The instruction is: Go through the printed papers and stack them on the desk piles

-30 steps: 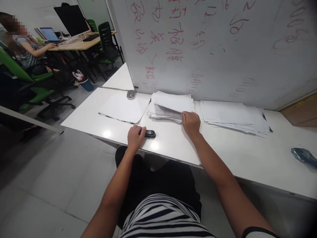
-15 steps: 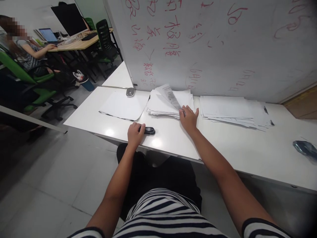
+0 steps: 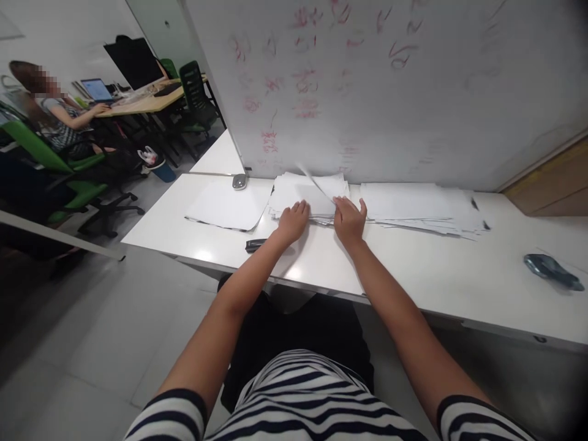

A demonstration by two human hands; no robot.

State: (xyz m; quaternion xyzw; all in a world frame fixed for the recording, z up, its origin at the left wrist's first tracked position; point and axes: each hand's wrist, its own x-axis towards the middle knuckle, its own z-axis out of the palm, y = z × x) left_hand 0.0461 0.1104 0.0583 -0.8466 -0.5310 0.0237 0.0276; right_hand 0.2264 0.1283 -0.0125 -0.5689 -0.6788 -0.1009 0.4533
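White, thin paper sheet (image 3: 316, 184) is up but not yet clear of the middle white paper stack (image 3: 285, 191) on the glossy white tabletop (image 3: 408, 263) — right grip (image 3: 350, 220) pinching its near edge, left grip (image 3: 294, 222) resting on the stack, pinching or not I can't tell.

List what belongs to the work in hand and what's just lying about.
In the work:
Middle paper stack, at the left hand
Lifted sheet, in the right hand
Probably left papers, right papers, black tool

Lying about, apparently:
Small grey object
Dark object, far right
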